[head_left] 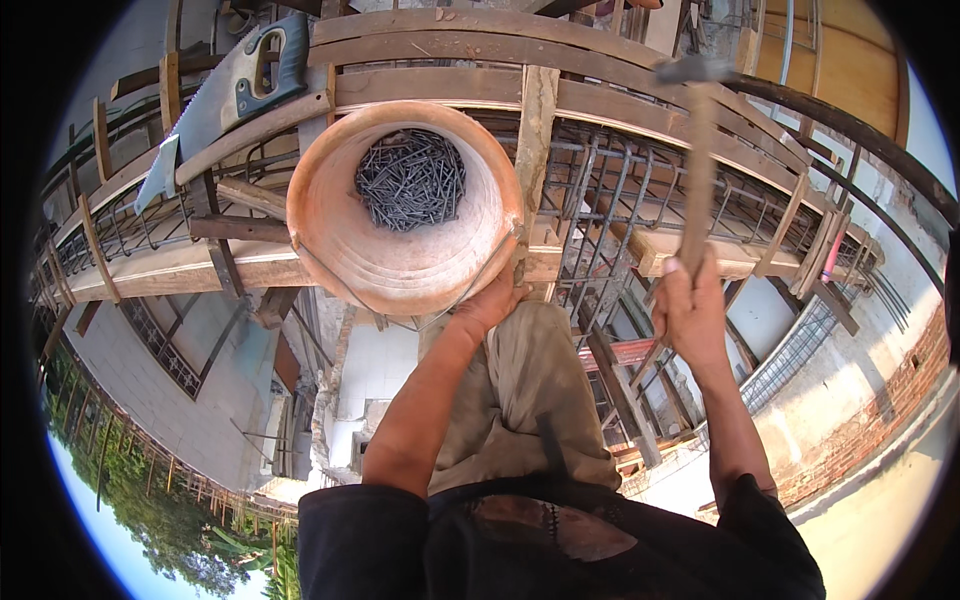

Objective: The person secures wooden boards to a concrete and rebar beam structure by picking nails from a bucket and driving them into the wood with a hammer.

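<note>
My right hand [692,305] is closed round the wooden handle of a hammer [699,170]. The hammer stands raised, its dark head blurred over the upper planks. Low beside the bucket's right rim, my left hand [490,303] has its fingers curled against the timber by an upright wooden post [536,150]. What those fingers hold, if anything, I cannot make out. An orange-brown bucket [330,245] with a thin wire handle sits left of the post, and a heap of grey nails [410,180] lies in its bottom.
A handsaw [215,105] with a dark blue-grey grip rests on the planks at the upper left. Bent steel rebar [610,185] runs between the formwork boards [440,85]. Open gaps between timbers drop to a lower level, and a brick wall [890,405] stands at right.
</note>
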The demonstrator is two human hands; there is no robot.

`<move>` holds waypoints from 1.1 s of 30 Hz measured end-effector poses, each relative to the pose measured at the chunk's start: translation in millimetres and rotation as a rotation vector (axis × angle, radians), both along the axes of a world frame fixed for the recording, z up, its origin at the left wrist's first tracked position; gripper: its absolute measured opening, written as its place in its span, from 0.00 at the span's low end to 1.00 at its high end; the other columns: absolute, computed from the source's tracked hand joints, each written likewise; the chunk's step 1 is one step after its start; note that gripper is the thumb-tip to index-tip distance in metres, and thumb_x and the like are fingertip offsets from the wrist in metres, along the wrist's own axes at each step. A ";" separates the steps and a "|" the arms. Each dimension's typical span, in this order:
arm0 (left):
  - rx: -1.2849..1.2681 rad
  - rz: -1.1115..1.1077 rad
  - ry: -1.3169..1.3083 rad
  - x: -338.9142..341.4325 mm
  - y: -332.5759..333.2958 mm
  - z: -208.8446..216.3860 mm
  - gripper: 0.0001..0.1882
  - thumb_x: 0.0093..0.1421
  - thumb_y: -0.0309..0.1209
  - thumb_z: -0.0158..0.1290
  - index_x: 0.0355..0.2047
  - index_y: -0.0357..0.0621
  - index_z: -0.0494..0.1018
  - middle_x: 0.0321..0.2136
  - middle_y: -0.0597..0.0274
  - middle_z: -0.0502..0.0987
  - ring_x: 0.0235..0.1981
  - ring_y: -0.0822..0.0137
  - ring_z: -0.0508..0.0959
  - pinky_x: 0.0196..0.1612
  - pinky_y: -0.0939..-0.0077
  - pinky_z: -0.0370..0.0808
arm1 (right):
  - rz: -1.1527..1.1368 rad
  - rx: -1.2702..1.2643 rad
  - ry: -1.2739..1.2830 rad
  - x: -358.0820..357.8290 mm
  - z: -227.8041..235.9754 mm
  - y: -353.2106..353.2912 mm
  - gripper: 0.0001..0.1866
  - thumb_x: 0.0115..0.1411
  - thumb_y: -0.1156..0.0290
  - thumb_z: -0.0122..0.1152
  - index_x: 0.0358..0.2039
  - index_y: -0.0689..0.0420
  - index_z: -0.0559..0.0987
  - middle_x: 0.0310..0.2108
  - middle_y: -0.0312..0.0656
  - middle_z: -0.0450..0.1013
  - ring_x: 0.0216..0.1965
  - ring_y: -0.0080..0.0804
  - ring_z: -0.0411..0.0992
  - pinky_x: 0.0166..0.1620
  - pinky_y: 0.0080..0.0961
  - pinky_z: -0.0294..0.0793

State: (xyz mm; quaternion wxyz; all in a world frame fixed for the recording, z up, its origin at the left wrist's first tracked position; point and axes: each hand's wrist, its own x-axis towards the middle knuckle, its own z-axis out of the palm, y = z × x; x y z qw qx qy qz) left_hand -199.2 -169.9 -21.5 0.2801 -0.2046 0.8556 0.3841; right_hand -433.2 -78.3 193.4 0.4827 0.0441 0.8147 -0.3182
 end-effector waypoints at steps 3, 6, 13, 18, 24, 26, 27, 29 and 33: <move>-0.050 -0.022 0.016 3.7 4.4 15.6 0.60 0.53 0.54 0.65 0.68 0.23 0.44 0.68 0.25 0.49 0.71 0.34 0.50 0.72 0.46 0.48 | 0.232 0.316 -0.567 -17.2 5.7 25.9 0.15 0.70 0.64 0.52 0.45 0.64 0.67 0.19 0.36 0.64 0.13 0.23 0.64 0.16 0.24 0.64; 0.066 0.003 -0.104 5.0 2.3 5.7 0.61 0.53 0.54 0.64 0.68 0.22 0.42 0.68 0.25 0.47 0.71 0.34 0.49 0.72 0.45 0.47 | 0.287 0.214 -0.234 -55.6 45.8 -9.7 0.15 0.69 0.63 0.53 0.46 0.62 0.69 0.19 0.35 0.65 0.12 0.21 0.62 0.16 0.22 0.63; -0.038 -0.015 0.038 9.2 10.3 -2.8 0.62 0.54 0.54 0.65 0.68 0.20 0.41 0.69 0.25 0.47 0.71 0.34 0.48 0.73 0.46 0.46 | -0.220 -0.228 0.497 -17.1 16.3 -20.2 0.14 0.74 0.62 0.44 0.34 0.57 0.64 0.17 0.35 0.62 0.14 0.25 0.65 0.19 0.25 0.69; -0.062 -0.054 0.033 2.2 3.3 4.0 0.61 0.53 0.54 0.65 0.68 0.21 0.42 0.68 0.25 0.48 0.71 0.33 0.49 0.72 0.45 0.47 | 0.224 0.342 -0.607 -23.0 13.3 13.6 0.12 0.68 0.65 0.54 0.43 0.61 0.69 0.19 0.35 0.65 0.12 0.24 0.64 0.16 0.24 0.61; -0.024 -0.003 0.025 19.5 11.7 -3.4 0.59 0.55 0.55 0.63 0.68 0.23 0.44 0.67 0.26 0.51 0.70 0.34 0.51 0.72 0.46 0.48 | -0.145 -0.408 0.484 -97.3 75.8 -46.8 0.16 0.72 0.59 0.49 0.47 0.61 0.69 0.19 0.34 0.64 0.11 0.18 0.61 0.14 0.17 0.63; 0.016 -0.011 -0.015 17.8 12.2 -0.9 0.59 0.55 0.55 0.63 0.68 0.24 0.44 0.68 0.26 0.50 0.70 0.34 0.51 0.72 0.46 0.48 | -0.240 -0.383 0.565 -62.1 46.2 -34.0 0.17 0.73 0.60 0.47 0.48 0.62 0.67 0.19 0.34 0.64 0.13 0.22 0.63 0.15 0.20 0.65; 0.047 -0.015 -0.049 11.9 9.4 -3.7 0.59 0.54 0.55 0.63 0.69 0.24 0.44 0.68 0.27 0.50 0.70 0.34 0.50 0.72 0.46 0.48 | -0.249 -0.329 0.591 -34.6 23.6 -21.4 0.17 0.74 0.60 0.46 0.49 0.63 0.65 0.18 0.35 0.65 0.13 0.25 0.65 0.16 0.21 0.65; 0.062 -0.003 -0.069 11.1 7.9 -7.3 0.60 0.54 0.55 0.63 0.69 0.24 0.43 0.68 0.28 0.49 0.71 0.34 0.50 0.72 0.46 0.48 | -0.047 0.021 0.312 15.3 -9.8 27.8 0.18 0.73 0.60 0.47 0.50 0.63 0.64 0.19 0.36 0.66 0.14 0.27 0.67 0.16 0.23 0.65; -0.100 -0.070 0.075 4.9 8.0 4.7 0.60 0.54 0.55 0.63 0.68 0.23 0.44 0.68 0.28 0.50 0.71 0.35 0.50 0.72 0.47 0.48 | 0.331 0.364 -0.451 -48.0 20.8 28.3 0.16 0.67 0.61 0.55 0.44 0.62 0.70 0.20 0.37 0.68 0.13 0.24 0.66 0.17 0.27 0.64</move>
